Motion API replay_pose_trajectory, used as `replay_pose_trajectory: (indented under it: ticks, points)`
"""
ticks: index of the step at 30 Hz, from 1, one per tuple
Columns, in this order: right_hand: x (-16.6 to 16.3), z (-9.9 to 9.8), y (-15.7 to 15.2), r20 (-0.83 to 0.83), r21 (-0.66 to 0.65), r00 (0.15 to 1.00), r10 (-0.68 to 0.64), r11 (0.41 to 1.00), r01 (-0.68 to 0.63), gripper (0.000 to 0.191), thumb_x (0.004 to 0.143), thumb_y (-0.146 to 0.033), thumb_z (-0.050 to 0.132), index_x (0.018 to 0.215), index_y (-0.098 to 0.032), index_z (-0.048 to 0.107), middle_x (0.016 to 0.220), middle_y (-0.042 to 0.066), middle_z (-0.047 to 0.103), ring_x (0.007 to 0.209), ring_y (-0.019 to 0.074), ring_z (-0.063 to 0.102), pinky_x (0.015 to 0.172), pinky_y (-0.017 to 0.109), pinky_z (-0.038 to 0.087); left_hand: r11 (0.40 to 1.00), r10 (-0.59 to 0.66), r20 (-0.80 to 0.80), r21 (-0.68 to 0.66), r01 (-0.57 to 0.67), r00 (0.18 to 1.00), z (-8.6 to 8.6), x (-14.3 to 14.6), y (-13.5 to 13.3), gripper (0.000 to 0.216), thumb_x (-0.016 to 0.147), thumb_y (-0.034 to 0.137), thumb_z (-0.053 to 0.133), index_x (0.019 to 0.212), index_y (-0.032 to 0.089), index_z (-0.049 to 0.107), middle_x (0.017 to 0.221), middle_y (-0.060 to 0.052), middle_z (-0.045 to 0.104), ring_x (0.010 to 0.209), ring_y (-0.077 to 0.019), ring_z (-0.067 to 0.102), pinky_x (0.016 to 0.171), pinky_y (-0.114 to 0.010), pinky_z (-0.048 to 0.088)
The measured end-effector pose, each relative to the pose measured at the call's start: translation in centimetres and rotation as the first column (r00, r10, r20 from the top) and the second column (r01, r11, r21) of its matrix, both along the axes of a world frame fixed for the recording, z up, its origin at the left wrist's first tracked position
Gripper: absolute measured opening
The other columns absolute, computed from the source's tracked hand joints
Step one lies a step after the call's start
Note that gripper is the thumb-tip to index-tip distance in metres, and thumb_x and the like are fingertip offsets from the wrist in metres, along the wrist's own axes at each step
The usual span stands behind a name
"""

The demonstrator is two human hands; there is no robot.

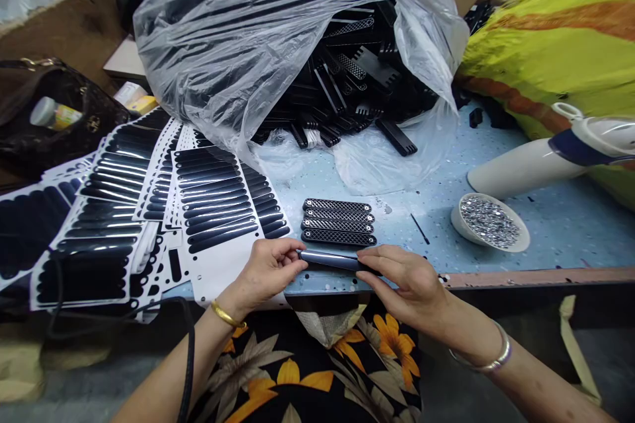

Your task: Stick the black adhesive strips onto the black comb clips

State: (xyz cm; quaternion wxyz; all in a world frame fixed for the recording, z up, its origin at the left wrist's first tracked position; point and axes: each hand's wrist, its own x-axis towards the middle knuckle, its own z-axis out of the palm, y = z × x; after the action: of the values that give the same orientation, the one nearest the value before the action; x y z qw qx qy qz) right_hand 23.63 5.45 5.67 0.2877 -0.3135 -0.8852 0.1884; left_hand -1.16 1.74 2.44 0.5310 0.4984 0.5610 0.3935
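My left hand (268, 269) pinches the left end of a long, glossy black strip (330, 259) between thumb and fingertips. Its other end is between the thumb and fingers of my right hand (409, 281). The strip lies level over the table's front edge. Just behind it, several black mesh-patterned handle pieces (338, 222) are stacked in a row, with small silver dots at their ends. To the left of my left hand, a white sheet of glossy black strip stickers (215, 198) lies on top of other such sheets (112, 211).
A clear plastic bag (213, 33) full of black slotted parts (377, 69) stands at the back. At right are a white bowl (459, 218) of small shiny metal pieces, a white bottle-like object (526, 168) and a yellow sack (570, 33). A black cable (190, 350) hangs near my left forearm.
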Motion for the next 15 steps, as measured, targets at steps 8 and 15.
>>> replay_pose_trajectory:
  ticks: [8,15]
  points:
    - [0.0,-0.6,0.0,0.038,0.102,0.999,0.037,0.994,-0.041,0.018,0.088,-0.011,0.057,0.100,-0.019,0.067,0.089,0.011,0.073,0.079,0.0231,0.071,0.067,0.037,0.061,0.999,0.005,0.001,-0.034,-0.005,1.000,0.2,0.1,0.1,0.021,0.069,0.021,0.069,0.088,0.015,0.074,0.060,0.002,0.059,0.045,-0.0104,0.058,0.043,-0.020,0.043]
    - [0.4,-1.3,-0.1,0.093,0.092,0.995,0.034,0.995,-0.043,0.016,0.089,-0.011,0.057,0.102,-0.017,0.065,0.092,0.011,0.071,0.082,0.0231,0.069,0.070,0.038,0.059,1.000,-0.025,-0.037,0.008,0.025,0.999,0.1,0.0,0.0,0.024,0.070,0.023,0.068,0.091,0.013,0.074,0.062,0.000,0.061,0.047,-0.0104,0.057,0.046,-0.020,0.047]
